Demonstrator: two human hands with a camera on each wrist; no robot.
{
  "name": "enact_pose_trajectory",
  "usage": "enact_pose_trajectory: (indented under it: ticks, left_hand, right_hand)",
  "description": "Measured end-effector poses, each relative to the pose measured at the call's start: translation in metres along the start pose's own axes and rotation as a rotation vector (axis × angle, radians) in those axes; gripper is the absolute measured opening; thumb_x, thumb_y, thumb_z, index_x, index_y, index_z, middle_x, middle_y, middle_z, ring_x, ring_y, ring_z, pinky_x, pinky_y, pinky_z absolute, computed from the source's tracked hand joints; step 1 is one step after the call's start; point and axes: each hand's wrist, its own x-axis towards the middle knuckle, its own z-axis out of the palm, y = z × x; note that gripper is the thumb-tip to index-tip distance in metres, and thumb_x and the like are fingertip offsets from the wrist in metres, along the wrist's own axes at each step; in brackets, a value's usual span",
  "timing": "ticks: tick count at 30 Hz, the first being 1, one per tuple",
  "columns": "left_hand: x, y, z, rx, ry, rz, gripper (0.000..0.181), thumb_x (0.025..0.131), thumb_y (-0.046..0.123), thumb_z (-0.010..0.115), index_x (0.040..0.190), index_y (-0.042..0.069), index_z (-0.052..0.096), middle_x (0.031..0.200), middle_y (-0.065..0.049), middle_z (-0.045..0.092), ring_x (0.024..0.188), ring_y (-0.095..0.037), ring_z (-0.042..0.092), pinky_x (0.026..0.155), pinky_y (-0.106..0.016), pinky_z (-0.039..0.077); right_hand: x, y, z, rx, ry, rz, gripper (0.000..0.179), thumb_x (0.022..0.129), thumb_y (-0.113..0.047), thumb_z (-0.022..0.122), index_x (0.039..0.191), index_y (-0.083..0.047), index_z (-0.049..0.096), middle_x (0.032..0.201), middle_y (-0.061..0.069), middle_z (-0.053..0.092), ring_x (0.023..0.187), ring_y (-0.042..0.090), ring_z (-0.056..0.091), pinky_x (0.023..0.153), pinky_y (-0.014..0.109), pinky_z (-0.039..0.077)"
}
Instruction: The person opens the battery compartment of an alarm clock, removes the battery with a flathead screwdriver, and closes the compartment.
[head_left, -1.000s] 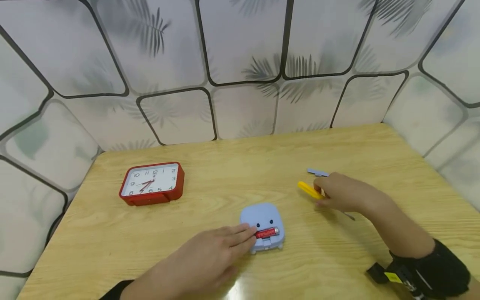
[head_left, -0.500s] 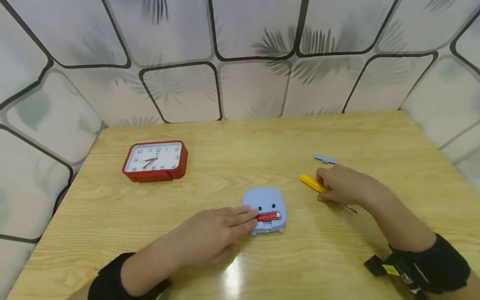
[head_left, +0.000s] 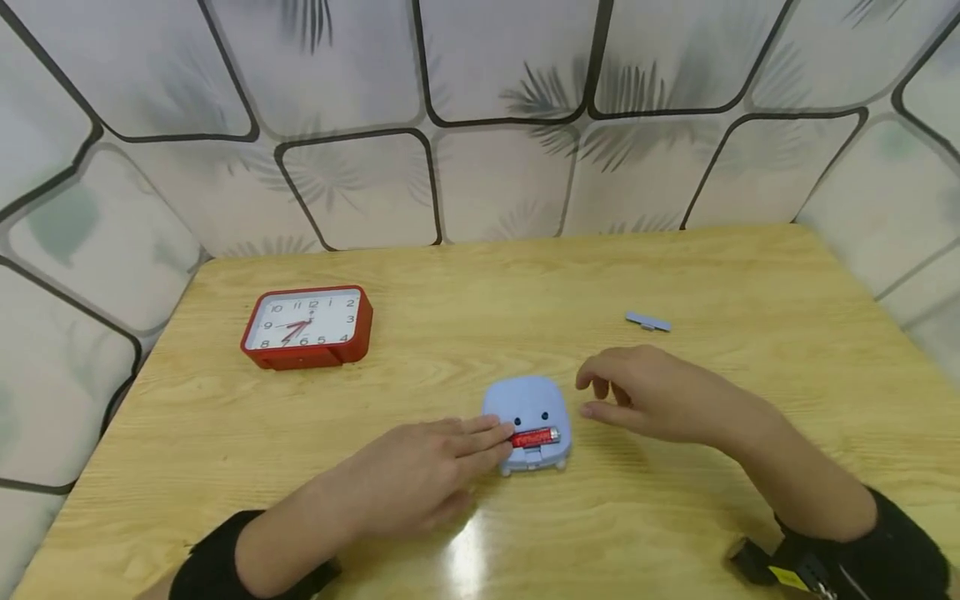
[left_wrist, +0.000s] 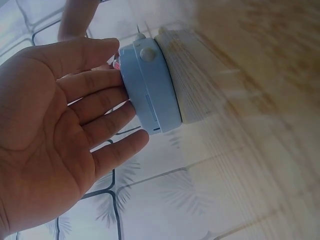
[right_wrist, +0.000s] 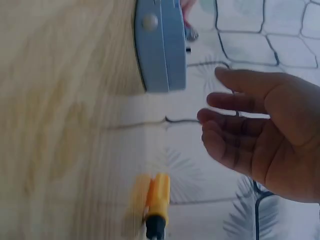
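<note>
A small light-blue rounded-square device with two dark knobs lies flat on the table. A red battery sits across its back at a slot. The straight fingers of my left hand rest on the device's left side, the tips at the battery's left end. My right hand hovers just right of the device, its fingers loosely bent and holding nothing. In the right wrist view a yellow-handled screwdriver lies on the table, apart from that hand; in the head view the hand hides it.
A narrow light-blue cover piece lies beyond my right hand. At the left stands a red alarm clock, tilted back. The wooden table ends at a patterned fabric backdrop.
My right hand has let go of the yellow screwdriver and moved left toward the device. The left hand stays on the device. The head view has tilted down somewhat.
</note>
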Motion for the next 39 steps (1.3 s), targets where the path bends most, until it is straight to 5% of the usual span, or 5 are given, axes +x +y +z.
enact_pose_trajectory:
  ticks: [4,14,22,32,39]
  left_hand:
    - [-0.002,0.0,0.0,-0.012,-0.008,-0.003,0.058,0.098,0.033,0.061,0.15,0.01,0.047,0.157,-0.003,0.043,0.144,-0.017,0.042,0.115,-0.033,0.04]
    - [-0.001,0.001,0.002,-0.018,0.02,0.008,0.058,0.098,0.031,0.061,0.15,0.011,0.047,0.157,-0.003,0.043,0.143,-0.016,0.043,0.114,-0.032,0.041]
    - [-0.001,-0.001,0.003,-0.026,0.031,0.015,0.058,0.097,0.032,0.062,0.149,0.011,0.048,0.156,-0.004,0.044,0.142,-0.018,0.044,0.113,-0.033,0.042]
    - [-0.001,-0.001,0.003,-0.04,0.008,0.003,0.057,0.099,0.033,0.06,0.15,0.01,0.047,0.158,-0.004,0.041,0.145,-0.018,0.04,0.115,-0.034,0.039]
    - [-0.002,0.0,0.003,-0.024,-0.008,0.003,0.057,0.1,0.032,0.058,0.151,0.01,0.045,0.159,-0.003,0.039,0.146,-0.017,0.039,0.116,-0.033,0.037]
  right_hand:
    - [0.002,-0.015,0.012,0.051,0.018,-0.106,0.013,0.095,-0.024,0.069,0.104,-0.015,0.068,0.089,-0.011,0.061,0.069,0.0,0.049,0.061,0.017,0.047]
    - [0.006,-0.026,0.029,-0.036,0.021,-0.145,0.012,0.092,-0.026,0.072,0.095,-0.015,0.068,0.09,-0.009,0.06,0.074,0.001,0.052,0.066,0.015,0.049]
    - [0.007,-0.025,0.029,0.006,0.034,-0.135,0.008,0.091,-0.022,0.072,0.091,-0.017,0.066,0.084,-0.011,0.056,0.072,-0.001,0.048,0.062,0.015,0.047]
    - [-0.002,-0.018,0.009,0.014,0.22,-0.222,0.015,0.085,-0.013,0.076,0.091,-0.02,0.064,0.084,-0.015,0.058,0.072,-0.002,0.054,0.062,0.015,0.05]
    - [-0.014,-0.007,-0.02,-0.007,0.431,-0.26,0.024,0.077,-0.005,0.078,0.091,-0.018,0.064,0.084,-0.015,0.062,0.072,-0.003,0.062,0.064,0.01,0.052]
